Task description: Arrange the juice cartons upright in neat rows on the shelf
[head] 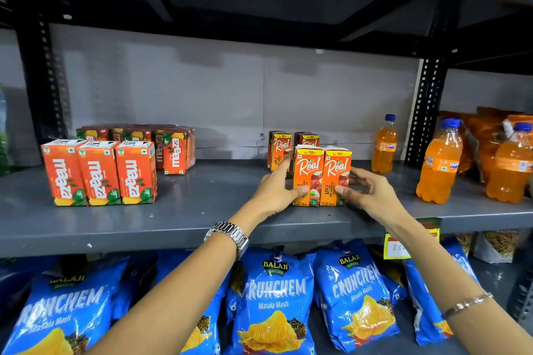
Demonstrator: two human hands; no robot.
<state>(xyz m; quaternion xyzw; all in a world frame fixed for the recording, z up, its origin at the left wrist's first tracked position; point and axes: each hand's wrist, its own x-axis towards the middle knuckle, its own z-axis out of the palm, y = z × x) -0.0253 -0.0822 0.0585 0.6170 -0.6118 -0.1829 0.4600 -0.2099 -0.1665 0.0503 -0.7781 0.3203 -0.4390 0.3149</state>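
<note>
Two orange Real apple juice cartons (321, 176) stand upright side by side near the front of the grey shelf (202, 210). My left hand (274, 190) presses the left carton's side, thumb on its front. My right hand (366, 193) cups the right carton's side, thumb on its front. Behind them stand two more Real cartons (279, 150), partly hidden. At the left, three Maaza cartons (99, 173) stand upside down in a front row, with several more Maaza cartons (173, 150) behind them.
Orange Fanta bottles (439, 161) stand at the right, one smaller bottle (385, 144) by the black upright post. Blue crisp bags (274, 297) fill the shelf below. A yellow price tag (396, 248) hangs on the shelf edge. Another shelf sits close overhead.
</note>
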